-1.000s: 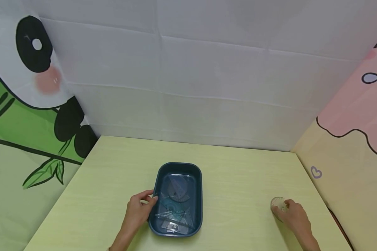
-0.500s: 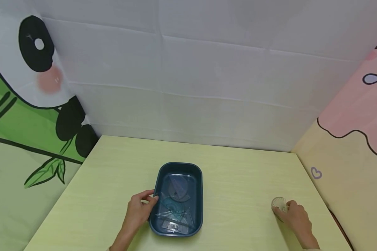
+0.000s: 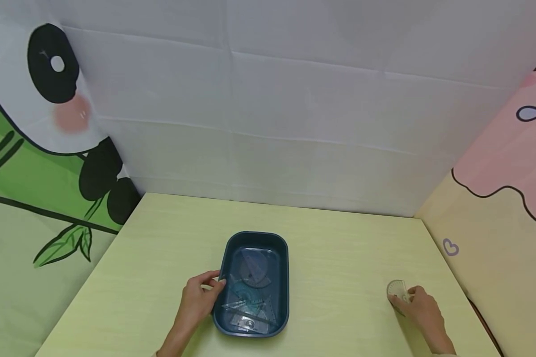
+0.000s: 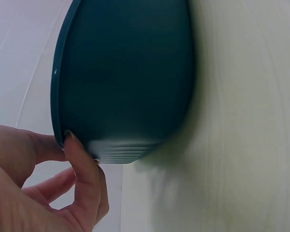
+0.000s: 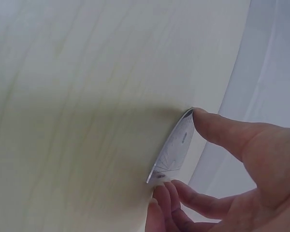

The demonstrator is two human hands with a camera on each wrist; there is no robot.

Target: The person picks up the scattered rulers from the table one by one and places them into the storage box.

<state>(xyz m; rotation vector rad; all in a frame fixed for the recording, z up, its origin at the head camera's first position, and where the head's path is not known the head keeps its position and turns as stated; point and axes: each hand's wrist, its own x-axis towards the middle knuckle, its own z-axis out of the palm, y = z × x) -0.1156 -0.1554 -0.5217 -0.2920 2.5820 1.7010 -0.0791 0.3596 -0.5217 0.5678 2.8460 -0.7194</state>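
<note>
A dark blue rectangular tray point(image 3: 280, 297) stands on the table, left of the middle. My left hand point(image 3: 199, 299) pinches its left rim between thumb and fingers; the left wrist view shows the tray's outer wall point(image 4: 121, 72) close up. Inside lie several clear drawing tools, among them a protractor point(image 3: 253, 272), a bluish piece point(image 3: 245, 292) and a set square point(image 3: 265, 312). Far to the right my right hand point(image 3: 420, 308) holds a clear protractor point(image 3: 396, 288) by its edges, thumb at one end and fingertips at the other, as the right wrist view shows point(image 5: 174, 150).
The pale yellow table point(image 3: 335, 267) reaches back to a white cloth wall point(image 3: 295, 124). Cartoon-printed cloth panels flank it, a green one point(image 3: 9, 158) on the left and a pink and cream one point(image 3: 504, 148) on the right.
Both hands keep their hold and stay nearly in place. The whole head view has shifted very slightly.
</note>
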